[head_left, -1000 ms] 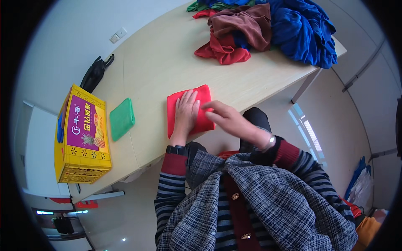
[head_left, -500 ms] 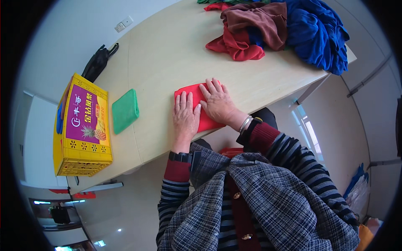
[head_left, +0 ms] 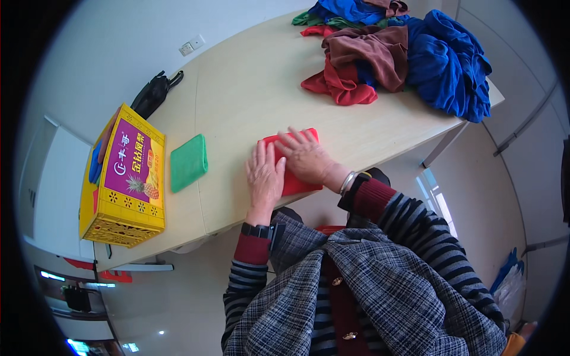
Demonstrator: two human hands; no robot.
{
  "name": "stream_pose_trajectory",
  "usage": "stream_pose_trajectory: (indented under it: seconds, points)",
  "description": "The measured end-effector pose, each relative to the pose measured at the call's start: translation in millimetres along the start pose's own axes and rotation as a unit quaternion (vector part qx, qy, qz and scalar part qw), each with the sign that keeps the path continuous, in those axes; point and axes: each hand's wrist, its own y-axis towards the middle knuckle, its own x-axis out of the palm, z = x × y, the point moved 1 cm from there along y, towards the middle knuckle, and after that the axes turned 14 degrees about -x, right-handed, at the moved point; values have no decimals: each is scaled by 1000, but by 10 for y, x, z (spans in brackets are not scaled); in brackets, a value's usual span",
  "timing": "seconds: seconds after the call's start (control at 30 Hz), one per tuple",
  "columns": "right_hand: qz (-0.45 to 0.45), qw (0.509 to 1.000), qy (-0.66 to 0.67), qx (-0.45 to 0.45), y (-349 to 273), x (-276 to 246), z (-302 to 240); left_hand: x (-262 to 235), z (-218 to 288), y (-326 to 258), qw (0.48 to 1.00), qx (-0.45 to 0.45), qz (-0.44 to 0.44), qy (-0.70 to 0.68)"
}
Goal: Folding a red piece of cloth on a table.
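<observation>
Near the counter's front edge: red folded cloth (head_left: 295, 161) under both hands.
Left hand (head_left: 265, 176): fingers flat, spread, gripping nothing.
Right hand (head_left: 306, 155): likewise flat.
Risk: cloth may slide off the edge or its fold slip.
Counter (head_left: 249, 89): pale wood.
Room: white walls, glossy floor.

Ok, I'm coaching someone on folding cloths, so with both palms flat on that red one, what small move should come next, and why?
Probably lift the folded red cloth and set it beside the folded green cloth. The left hand and right hand lie flat on it, it looks like a neat compact rectangle, and the green one already lies apart near the yellow box, while the unfolded pile waits at the far end.
</observation>
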Motion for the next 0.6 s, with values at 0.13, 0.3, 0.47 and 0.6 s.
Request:
stream_pose_trajectory:
  seconds: [0.13, 0.3, 0.47, 0.6]
  points:
    - [-15, 993, 99, -66, 100, 116, -12, 78, 141, 201, 972, 91, -57, -211]
    - [-23, 983, 173, -60, 179, -7, -117, -682, 86, 129, 959, 136, 24, -248]
    - [24, 987, 152, -47, 76, 218, -34, -2531, 449, -499, 816, 457, -89, -342]
    - [6, 986, 163, -37, 106, 51, -14, -3298, 484, -1105, 780, 446, 153, -411]
